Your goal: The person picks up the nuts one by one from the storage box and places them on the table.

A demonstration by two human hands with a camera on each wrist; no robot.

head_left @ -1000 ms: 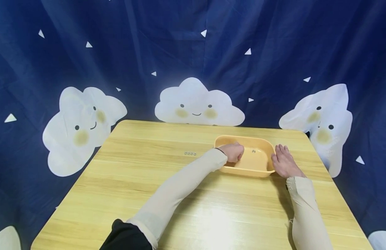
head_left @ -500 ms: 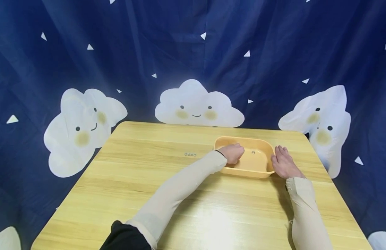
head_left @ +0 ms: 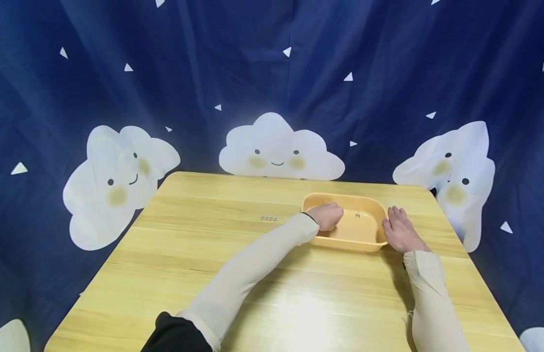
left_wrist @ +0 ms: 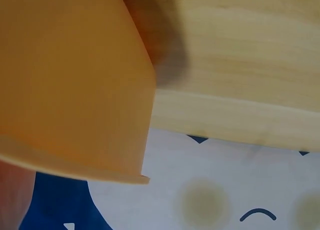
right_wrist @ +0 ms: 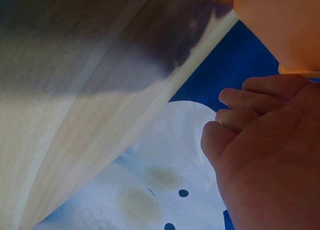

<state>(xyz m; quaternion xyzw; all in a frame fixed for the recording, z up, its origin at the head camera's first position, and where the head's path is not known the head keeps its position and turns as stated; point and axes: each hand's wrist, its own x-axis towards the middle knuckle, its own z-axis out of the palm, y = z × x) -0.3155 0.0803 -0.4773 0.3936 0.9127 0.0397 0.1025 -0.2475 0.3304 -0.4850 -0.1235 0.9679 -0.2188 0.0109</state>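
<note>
A shallow orange-yellow plastic basin (head_left: 348,245) stands on the table at right of centre in the head view. My left hand (head_left: 326,216) reaches over its left side and down inside, fingers bent downward; the fingertips and anything between them are hidden. One small shiny round metal piece (head_left: 357,215) lies on the basin floor, right of that hand. My right hand (head_left: 402,230) rests against the basin's right rim with its fingers straight. In the left wrist view the basin's outer wall (left_wrist: 75,90) fills the left part. The right wrist view shows the right hand (right_wrist: 270,140) beside the basin's edge.
Several small shiny metal pieces (head_left: 269,218) lie in a row on the wooden table (head_left: 188,244), left of the basin. Behind the table hangs a dark blue curtain (head_left: 245,58) with printed white clouds.
Both hands and the basin hold nearly the same place. The whole head view has shifted slightly downward in the frame.
</note>
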